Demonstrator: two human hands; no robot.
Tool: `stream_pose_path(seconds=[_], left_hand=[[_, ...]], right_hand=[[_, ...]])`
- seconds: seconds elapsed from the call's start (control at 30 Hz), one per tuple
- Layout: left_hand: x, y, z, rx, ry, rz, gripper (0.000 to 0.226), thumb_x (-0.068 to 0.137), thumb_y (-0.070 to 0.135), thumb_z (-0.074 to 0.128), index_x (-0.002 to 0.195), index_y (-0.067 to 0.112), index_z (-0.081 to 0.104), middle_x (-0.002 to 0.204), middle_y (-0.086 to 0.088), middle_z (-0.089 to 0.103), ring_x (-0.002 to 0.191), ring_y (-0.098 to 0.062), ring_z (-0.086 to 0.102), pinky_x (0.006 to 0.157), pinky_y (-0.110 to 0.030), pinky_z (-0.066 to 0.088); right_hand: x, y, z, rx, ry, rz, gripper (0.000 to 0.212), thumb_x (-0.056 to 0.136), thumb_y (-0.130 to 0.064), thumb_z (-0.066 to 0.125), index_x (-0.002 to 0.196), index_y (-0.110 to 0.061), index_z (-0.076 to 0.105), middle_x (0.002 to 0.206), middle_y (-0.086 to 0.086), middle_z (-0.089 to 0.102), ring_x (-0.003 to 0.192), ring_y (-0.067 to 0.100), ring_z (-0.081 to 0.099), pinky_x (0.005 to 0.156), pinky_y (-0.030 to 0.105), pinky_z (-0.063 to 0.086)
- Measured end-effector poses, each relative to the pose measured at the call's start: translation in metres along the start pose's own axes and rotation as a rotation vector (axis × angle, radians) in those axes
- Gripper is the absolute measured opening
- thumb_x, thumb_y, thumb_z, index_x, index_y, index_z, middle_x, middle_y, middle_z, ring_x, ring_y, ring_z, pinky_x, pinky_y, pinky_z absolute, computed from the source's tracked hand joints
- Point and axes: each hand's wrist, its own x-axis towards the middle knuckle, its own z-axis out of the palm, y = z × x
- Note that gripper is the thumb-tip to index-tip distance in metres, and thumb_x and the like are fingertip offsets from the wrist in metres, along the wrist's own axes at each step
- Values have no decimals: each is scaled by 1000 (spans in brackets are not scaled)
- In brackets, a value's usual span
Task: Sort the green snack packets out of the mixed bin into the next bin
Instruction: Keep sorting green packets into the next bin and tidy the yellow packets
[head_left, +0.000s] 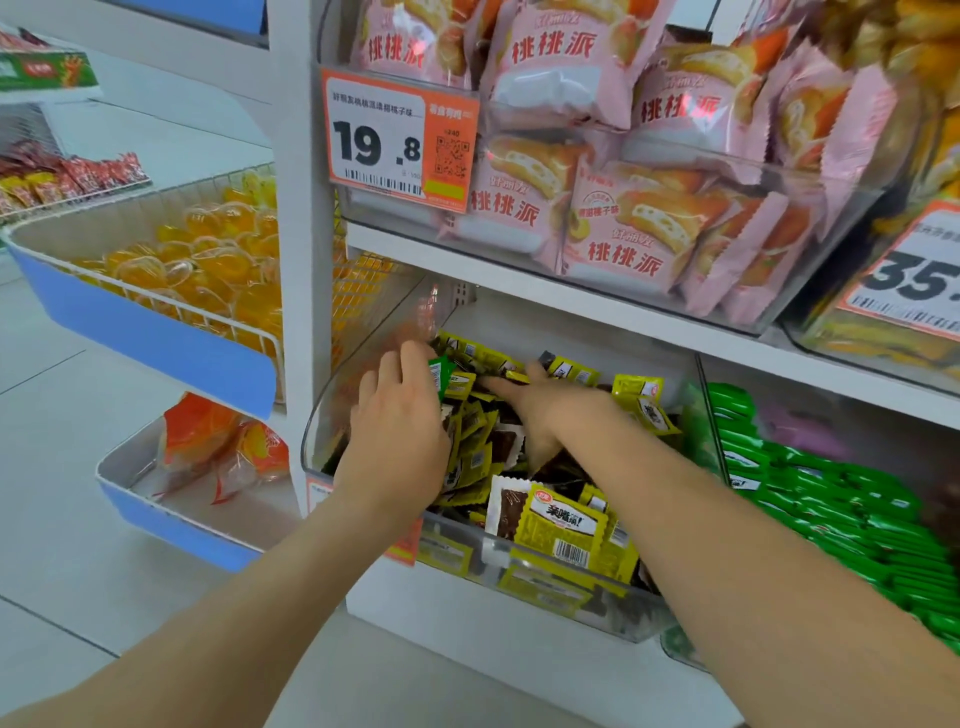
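Head view: both bare forearms reach into the clear mixed bin (314, 436) on the lower shelf. The left hand (397, 421) is over the bin's back left part with its fingers curled. A green packet (439, 375) sticks out just right of its fingertips and looks pinched there, though the thumb is hidden behind the hand.

The right hand (545, 410) lies just right of that packet, near the middle of the bin. It is not clenched. Its fingers are stretched out flat on the pile of yellow packets (563, 525), the forefinger points left toward the green packet without touching it, and it grasps nothing. Yellow and dark brown packets fill the gap between the two hands.

The next bin (712, 415) stands right beside the mixed bin, on its right, past the right forearm. It is heaped with green packets (841, 499), well apart from the left hand.

On the shelf above, a clear bin holds pink packets (618, 228) and carries an orange price tag (395, 137) reading 19.8. To the left, a wire basket holds orange jelly cups (208, 254).
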Motion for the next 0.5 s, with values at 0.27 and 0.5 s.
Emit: stream_pose_path(seconds=[0.27, 0.5], left_hand=[[6, -1, -4, -210, 82, -102, 44, 86, -12, 52, 122, 12, 43, 116, -12, 53, 103, -32, 52, 80, -47, 45], [-2, 1, -9, -245, 210, -90, 44, 94, -8, 52, 126, 22, 46, 114, -1, 59, 104, -25, 58, 77, -48, 54]], right_hand=[[4, 4, -1, 56, 146, -82, 125, 61, -43, 95, 160, -50, 19, 141, 9, 48, 124, 38, 58, 89, 44, 58], [10, 5, 1, 50, 150, -67, 123, 63, -44, 92, 160, -44, 18, 141, 9, 55, 121, 37, 60, 89, 45, 60]])
